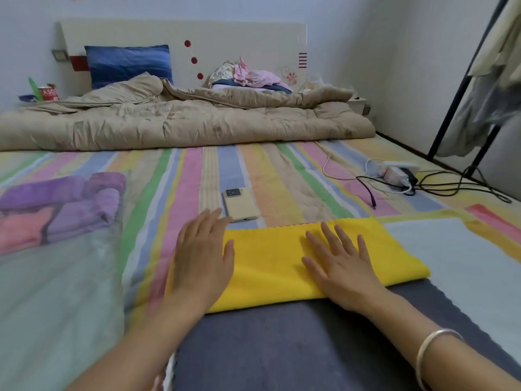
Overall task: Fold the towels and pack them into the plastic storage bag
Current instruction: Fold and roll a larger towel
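A yellow towel (270, 263), folded into a long strip, lies across the bed in front of me, on top of a dark grey towel (282, 348). My left hand (201, 258) rests flat on the yellow towel's left end, fingers spread. My right hand (341, 266) presses flat on its right half. Neither hand grips anything. At the left lies a clear plastic storage bag (64, 277) holding folded purple towels (70, 198) and a pink one (22, 230). A pale grey-blue towel (465, 261) lies spread at the right.
A phone (241, 204) lies just beyond the yellow towel. A power strip with chargers and cables (397, 174) sits at the right. A beige quilt (183, 122), a blue pillow (128, 63) and a heap of clothes (251, 76) are at the headboard. A black clothes rack (462, 88) stands right.
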`<move>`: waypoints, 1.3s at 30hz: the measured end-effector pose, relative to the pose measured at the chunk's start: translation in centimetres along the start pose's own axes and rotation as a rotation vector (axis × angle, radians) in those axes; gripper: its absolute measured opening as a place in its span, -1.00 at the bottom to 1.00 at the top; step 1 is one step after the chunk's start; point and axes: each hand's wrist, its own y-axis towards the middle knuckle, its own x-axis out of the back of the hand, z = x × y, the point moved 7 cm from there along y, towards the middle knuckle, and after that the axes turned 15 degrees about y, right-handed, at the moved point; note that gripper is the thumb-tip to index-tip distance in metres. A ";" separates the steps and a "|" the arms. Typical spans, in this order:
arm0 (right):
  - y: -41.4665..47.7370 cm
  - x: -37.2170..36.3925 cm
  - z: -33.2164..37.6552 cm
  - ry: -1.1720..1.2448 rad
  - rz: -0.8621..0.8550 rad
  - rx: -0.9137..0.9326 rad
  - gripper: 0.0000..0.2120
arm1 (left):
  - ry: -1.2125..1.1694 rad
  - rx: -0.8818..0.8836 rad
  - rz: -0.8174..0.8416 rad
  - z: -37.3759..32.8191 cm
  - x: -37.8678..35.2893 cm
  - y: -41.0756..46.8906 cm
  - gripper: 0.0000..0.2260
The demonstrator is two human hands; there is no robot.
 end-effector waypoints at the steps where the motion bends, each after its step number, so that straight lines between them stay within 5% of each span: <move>1: -0.8 -0.4 -0.8 -0.005 0.023 -0.038 -0.17 | 0.006 -0.060 0.127 -1.8 -0.5 -0.5 -0.50; 5: -2.2 2.2 -6.6 -0.015 -0.064 -0.310 -0.34 | 0.118 -0.122 0.558 -3.5 -4.2 -3.6 -0.15; 8: -3.8 4.2 -8.9 0.016 -0.177 -0.432 -0.35 | 0.145 -0.138 0.564 -3.1 -5.0 -4.4 0.05; 11: -6.9 6.6 -7.4 0.105 -0.490 -0.358 -0.52 | 0.149 -0.129 0.560 -3.2 -5.2 -4.6 0.06; 13: -8.7 6.8 -7.0 0.479 -0.540 -0.397 -0.64 | 0.150 -0.123 0.554 -3.3 -5.2 -4.7 0.07; 17: -10.0 2.9 -6.5 1.387 -0.226 -0.655 -0.52 | 0.137 -0.105 0.542 -3.4 -4.8 -4.8 0.07; 21: -8.5 2.6 -6.8 1.660 -0.328 -0.588 -0.44 | 0.126 -0.100 0.522 -3.5 -3.9 -5.0 -0.03; 25: -6.6 4.3 -6.3 1.150 -0.420 -0.564 -0.42 | -0.004 -0.103 0.331 -3.0 -1.8 -5.3 -0.47; 29: -4.9 6.8 1.0 0.339 -0.432 -0.214 -0.45 | -0.242 -0.079 0.089 -1.9 0.7 -6.1 -0.71; 33: -5.7 5.0 11.4 0.081 -0.433 0.285 -0.51 | -1.081 0.656 0.452 1.4 -1.0 -5.7 -0.78; 35: -6.7 1.9 14.9 0.062 -0.282 0.444 -0.52 | -1.432 0.972 0.649 1.9 -2.0 -6.1 -0.71; 39: -8.4 -2.6 17.6 0.260 0.154 0.546 -0.55 | -1.494 1.039 0.871 3.0 -3.0 -6.4 -0.55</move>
